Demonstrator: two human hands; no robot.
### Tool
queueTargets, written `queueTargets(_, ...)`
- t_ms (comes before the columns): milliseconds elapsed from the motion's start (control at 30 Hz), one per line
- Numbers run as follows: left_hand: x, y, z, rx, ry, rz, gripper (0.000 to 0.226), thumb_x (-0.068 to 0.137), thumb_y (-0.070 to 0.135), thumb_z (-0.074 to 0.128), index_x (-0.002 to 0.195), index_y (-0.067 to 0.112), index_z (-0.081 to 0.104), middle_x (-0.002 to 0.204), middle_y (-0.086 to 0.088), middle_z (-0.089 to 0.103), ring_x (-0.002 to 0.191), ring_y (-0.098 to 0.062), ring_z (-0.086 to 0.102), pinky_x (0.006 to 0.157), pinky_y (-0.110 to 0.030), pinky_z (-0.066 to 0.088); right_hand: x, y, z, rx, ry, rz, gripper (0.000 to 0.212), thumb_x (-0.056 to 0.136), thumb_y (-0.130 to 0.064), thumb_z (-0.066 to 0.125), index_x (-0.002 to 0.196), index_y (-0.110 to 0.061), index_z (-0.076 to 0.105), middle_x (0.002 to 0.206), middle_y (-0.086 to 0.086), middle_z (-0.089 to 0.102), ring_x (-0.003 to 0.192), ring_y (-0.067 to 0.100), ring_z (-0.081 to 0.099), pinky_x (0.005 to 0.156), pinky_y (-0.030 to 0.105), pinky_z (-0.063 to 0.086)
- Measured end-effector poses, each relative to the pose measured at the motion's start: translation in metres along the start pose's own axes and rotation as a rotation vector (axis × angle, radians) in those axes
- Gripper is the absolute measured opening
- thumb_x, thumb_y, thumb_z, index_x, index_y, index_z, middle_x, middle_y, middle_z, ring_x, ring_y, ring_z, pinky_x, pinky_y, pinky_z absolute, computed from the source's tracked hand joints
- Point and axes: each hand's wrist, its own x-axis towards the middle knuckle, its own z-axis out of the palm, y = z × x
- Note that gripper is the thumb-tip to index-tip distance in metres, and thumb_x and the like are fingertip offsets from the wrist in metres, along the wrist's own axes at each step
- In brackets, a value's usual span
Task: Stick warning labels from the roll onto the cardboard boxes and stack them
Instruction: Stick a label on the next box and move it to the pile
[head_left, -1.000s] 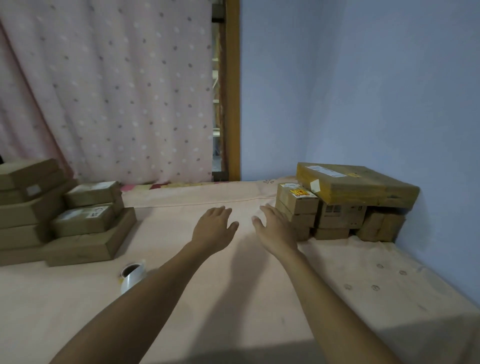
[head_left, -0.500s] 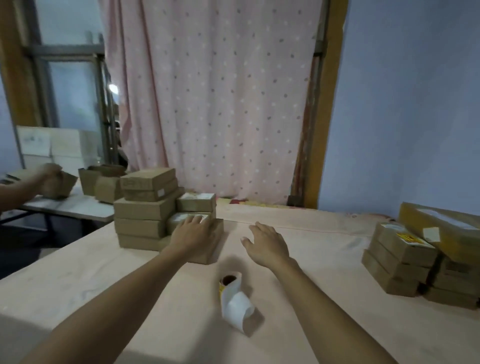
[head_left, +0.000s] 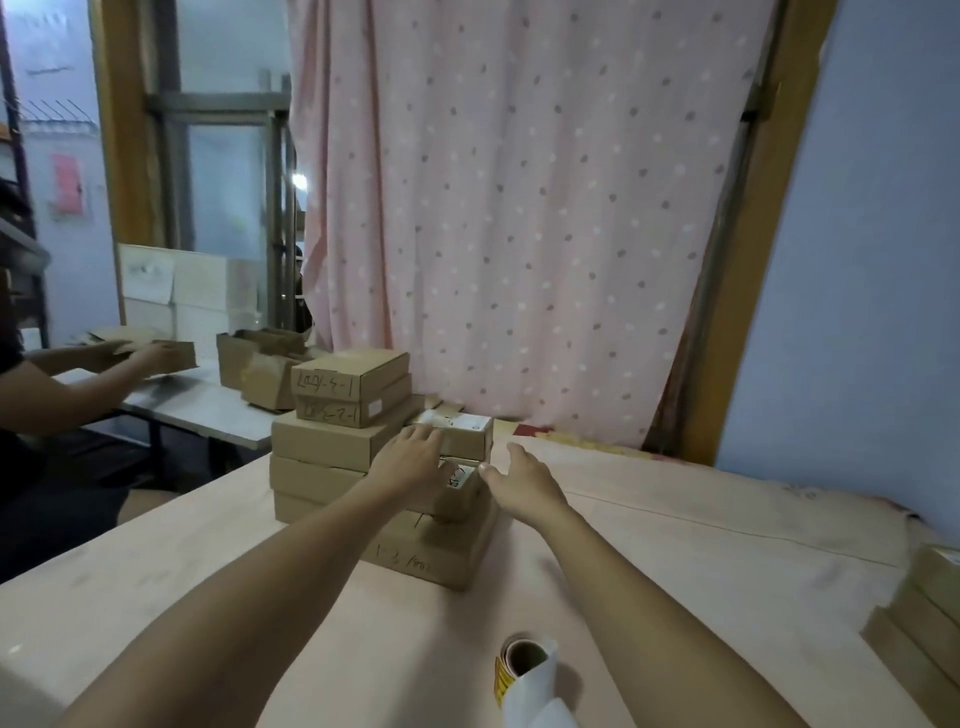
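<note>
Left fingers (head_left: 425, 441) straight, slightly spread, laid flat over small box (head_left: 460, 499); nothing clamped. Right fingers (head_left: 519, 454) straight, apart, holding nothing; thumb just beside box's right corner, contact I cannot tell. I judge pick just starting, box not lifted. Label roll (head_left: 524, 657) behind right fingers, toward me, tail unwound. Taller brown pile (head_left: 332, 447) just left of left fingers, no warning labels visible: plenty left. Second stack (head_left: 924, 618) far right of right fingers, perhaps finished; labels not visible.
</note>
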Motion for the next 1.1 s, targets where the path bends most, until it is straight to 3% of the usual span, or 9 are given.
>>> queueTargets(200,0.042,-0.007,0.031,-0.102,0.017,-0.040,0.056,0.098,0.047,0.050,0.146,0.022,0.035,0.152,0.000,0.040,0.139,-0.024,0.038,0.109,-0.042,0.041,0.042,0.006,0.018,0.162,-0.027,0.066,0.062,0.104,-0.047,0.047,0.155,-0.015,0.033,0.159,0.008,0.041,0.144,0.030,0.041,0.109,0.038,0.038)
queueTargets(433,0.071,-0.023,0.051,-0.037,-0.011,-0.024,0.074,0.101,0.044,0.047,0.161,0.018,0.013,0.169,-0.004,0.012,0.156,-0.023,0.010,0.125,-0.040,0.015,0.092,0.013,0.038,0.468,-0.022,0.169,0.061,0.105,-0.045,0.046,0.157,-0.016,0.030,0.158,0.008,0.041,0.138,0.029,0.048,0.109,0.039,0.041)
queueTargets(633,0.070,-0.027,0.064,-0.116,-0.009,-0.010,0.075,0.103,0.041,0.047,0.162,0.016,0.008,0.170,-0.005,0.005,0.157,-0.024,0.002,0.124,-0.038,0.013,0.102,0.007,0.060,0.647,0.038,0.172,0.050,0.102,-0.040,0.050,0.149,-0.024,0.044,0.142,0.001,0.059,0.121,0.022,0.058,0.095,0.033,0.046)
queueTargets(767,0.061,-0.026,0.062,-0.140,-0.041,0.000,0.078,0.103,0.043,0.046,0.163,0.016,0.003,0.171,-0.004,-0.003,0.157,-0.021,-0.006,0.125,-0.037,0.006,0.092,0.007,0.065,0.728,0.176,0.200,0.056,0.100,-0.036,0.058,0.149,-0.019,0.039,0.136,0.001,0.062,0.116,0.022,0.059,0.087,0.028,0.041)
queueTargets(833,0.054,-0.023,0.062,-0.171,-0.054,-0.005,0.077,0.104,0.043,0.045,0.163,0.017,0.002,0.171,-0.002,-0.005,0.157,-0.019,-0.008,0.125,-0.035,0.004,0.091,0.010,0.067,0.834,0.219,0.235,0.060,0.098,-0.038,0.061,0.150,-0.020,0.038,0.130,-0.001,0.062,0.113,0.022,0.057,0.091,0.030,0.042)
queueTargets(933,0.043,-0.020,0.062,-0.212,-0.038,0.005,0.076,0.104,0.042,0.045,0.163,0.018,0.004,0.171,0.001,-0.005,0.156,-0.016,-0.007,0.125,-0.033,0.005,0.090,0.011,0.068,1.033,0.244,0.313,0.062,0.088,-0.045,0.069,0.141,-0.025,0.044,0.127,-0.001,0.061,0.109,0.020,0.059,0.104,0.039,0.049)
queueTargets(1000,0.037,-0.018,0.061,-0.248,-0.006,0.011,0.075,0.104,0.042,0.046,0.163,0.020,0.007,0.171,0.003,-0.001,0.156,-0.014,-0.003,0.126,-0.034,0.011,0.085,0.013,0.065,1.095,0.260,0.346,0.067,0.086,-0.039,0.073,0.144,-0.022,0.043,0.128,0.002,0.060,0.101,0.019,0.063,0.102,0.042,0.054)
queueTargets(1100,0.031,-0.013,0.058,-0.270,0.011,0.024,0.075,0.102,0.040,0.050,0.162,0.020,0.012,0.170,0.004,0.005,0.156,-0.015,0.007,0.124,-0.038,0.023,0.073,0.016,0.056,1.118,0.235,0.373,0.083,0.090,-0.027,0.076,0.157,-0.017,0.028,0.135,0.007,0.054,0.082,0.010,0.060,0.093,0.035,0.057)
